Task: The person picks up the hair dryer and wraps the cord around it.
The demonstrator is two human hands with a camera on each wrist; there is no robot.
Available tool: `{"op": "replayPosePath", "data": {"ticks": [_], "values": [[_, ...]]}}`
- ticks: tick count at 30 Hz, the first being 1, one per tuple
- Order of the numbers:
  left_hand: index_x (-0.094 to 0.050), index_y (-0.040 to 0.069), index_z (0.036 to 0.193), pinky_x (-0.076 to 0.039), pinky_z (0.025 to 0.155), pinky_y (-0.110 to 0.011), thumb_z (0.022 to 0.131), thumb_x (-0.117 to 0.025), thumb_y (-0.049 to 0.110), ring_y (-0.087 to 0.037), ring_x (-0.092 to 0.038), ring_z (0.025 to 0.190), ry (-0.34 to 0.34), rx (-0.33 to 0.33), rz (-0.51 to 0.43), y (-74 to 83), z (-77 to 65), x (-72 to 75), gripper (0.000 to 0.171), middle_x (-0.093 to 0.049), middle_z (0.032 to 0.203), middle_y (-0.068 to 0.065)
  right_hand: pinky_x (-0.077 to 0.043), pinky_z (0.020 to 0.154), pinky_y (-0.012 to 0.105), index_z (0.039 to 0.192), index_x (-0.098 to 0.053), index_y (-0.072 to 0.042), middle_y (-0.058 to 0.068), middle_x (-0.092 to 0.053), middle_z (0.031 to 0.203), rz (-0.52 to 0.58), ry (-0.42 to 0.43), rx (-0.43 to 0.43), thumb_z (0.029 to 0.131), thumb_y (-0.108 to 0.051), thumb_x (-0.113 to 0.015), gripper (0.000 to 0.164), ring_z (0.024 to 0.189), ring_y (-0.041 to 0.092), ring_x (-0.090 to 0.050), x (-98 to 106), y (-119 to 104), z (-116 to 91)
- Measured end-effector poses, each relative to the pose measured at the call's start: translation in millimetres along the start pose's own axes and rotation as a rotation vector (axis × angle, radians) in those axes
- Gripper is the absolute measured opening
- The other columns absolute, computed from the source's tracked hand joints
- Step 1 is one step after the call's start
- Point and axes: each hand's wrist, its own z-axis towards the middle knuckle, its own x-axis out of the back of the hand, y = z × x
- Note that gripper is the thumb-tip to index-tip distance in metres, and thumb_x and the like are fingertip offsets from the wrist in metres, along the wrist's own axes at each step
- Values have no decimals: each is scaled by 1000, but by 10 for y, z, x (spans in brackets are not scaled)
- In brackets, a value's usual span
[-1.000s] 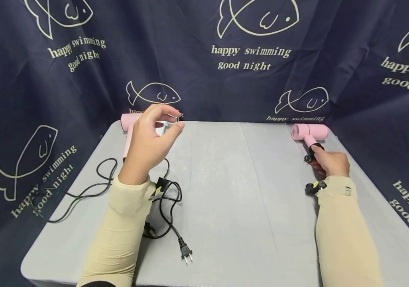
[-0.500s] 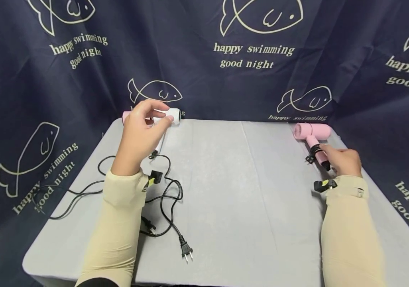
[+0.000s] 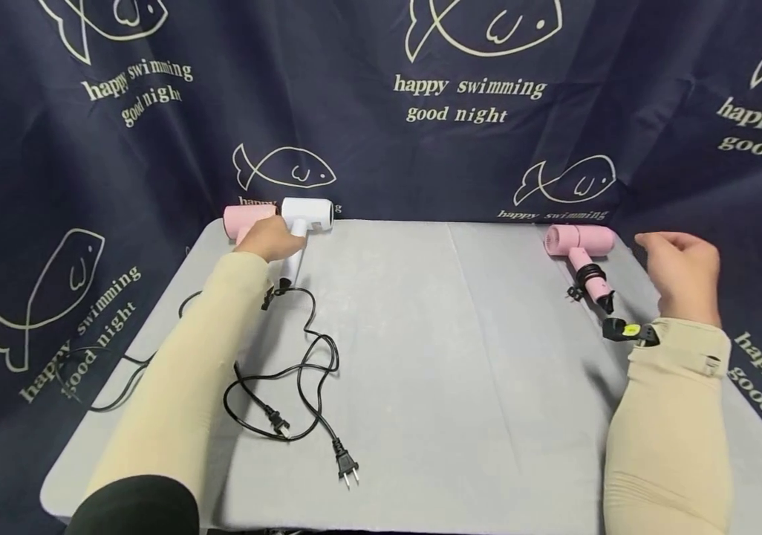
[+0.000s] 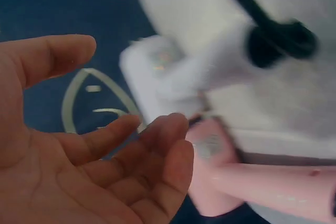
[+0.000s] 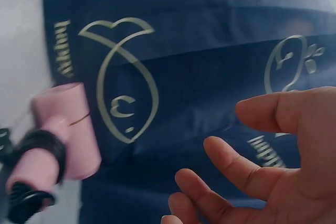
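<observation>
At the table's back left lie a white hair dryer and a pink hair dryer, side by side. My left hand is over them in the head view, hiding most of the pink one's handle. The left wrist view shows that left hand with fingers loosely bent and thumb apart, nothing between them. Another pink hair dryer rests at the back right, its black cord wound round the handle. To its right my right hand is raised, and in the right wrist view its relaxed fingers hold nothing.
Black cords loop over the left of the grey table, with a two-pin plug near the front and another plug beside it. One cord hangs past the left edge. A dark blue fish-print curtain surrounds the table.
My right hand has let go of the right pink hair dryer and moved up and right. My left hand has lowered from above towards the two left hair dryers, uncovering the white one.
</observation>
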Motion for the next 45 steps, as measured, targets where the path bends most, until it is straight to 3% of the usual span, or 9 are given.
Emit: {"op": "replayPosePath", "data": {"ticks": [6,10,17,24,28,32,35,40,45], "values": [[-60,1,100,-45,75,-41,81,-56,39,-29,-54,84,-92,28,33,49,123,-214,43,-61,97,-15,-33,61,26,95,-75,-23,-15,-57,84,100,58,147,85,-29,-67,14,77,7,-42,119,-227,-186],[-61,-2,101,-47,73,-43,83,-55,34,-31,-55,81,-94,91,69,88,120,-274,42,-60,96,-18,-32,55,25,96,-76,-19,-16,-61,74,161,40,220,85,-24,-68,15,70,7,-44,90,-362,-263],[-57,-7,116,-50,77,-45,84,-52,20,-32,-56,86,-101,137,94,-21,219,-467,42,-59,106,-21,-34,56,24,97,-73,-20,-16,-61,71,103,8,280,86,-26,-66,14,67,6,-46,-3,-420,-369],[-59,-10,106,-51,68,-44,80,-55,12,-32,-58,76,-48,105,97,-36,238,-431,34,-61,93,-23,-33,59,25,98,-73,-18,-16,-60,70,66,2,339,85,-26,-66,17,68,6,-46,-35,-466,-442],[-57,-10,106,-50,64,-41,78,-57,12,-32,-58,74,-34,61,77,-46,209,-369,36,-61,91,-22,-35,64,22,104,-67,-21,-19,-58,80,27,17,359,85,-28,-66,21,75,3,-49,-51,-503,-500],[-56,-10,108,-50,66,-41,77,-61,13,-33,-58,77,10,35,-16,-17,139,-282,38,-61,94,-22,-37,71,18,114,-60,-24,-18,-58,92,10,17,379,85,-30,-66,31,84,0,-53,-101,-542,-577],[-56,-7,111,-50,76,-45,78,-65,14,-34,-57,86,71,9,-152,76,106,-173,40,-61,101,-22,-36,74,17,120,-57,-23,-14,-60,98,-6,8,402,85,-32,-66,38,87,-1,-53,-148,-580,-645],[-53,-1,114,-49,84,-42,78,-73,11,-29,-56,96,179,-52,-429,458,7,67,43,-58,106,-16,-37,77,15,127,-52,-22,-7,-61,108,-38,-22,451,85,-33,-65,46,89,0,-55,-247,-671,-771],[-47,6,116,-49,82,-31,74,-79,15,-19,-57,94,229,-122,-597,865,-182,280,54,-54,103,-6,-40,77,13,130,-49,-24,-6,-60,114,-70,-96,501,85,-33,-65,48,93,-1,-57,-353,-733,-924]]}}
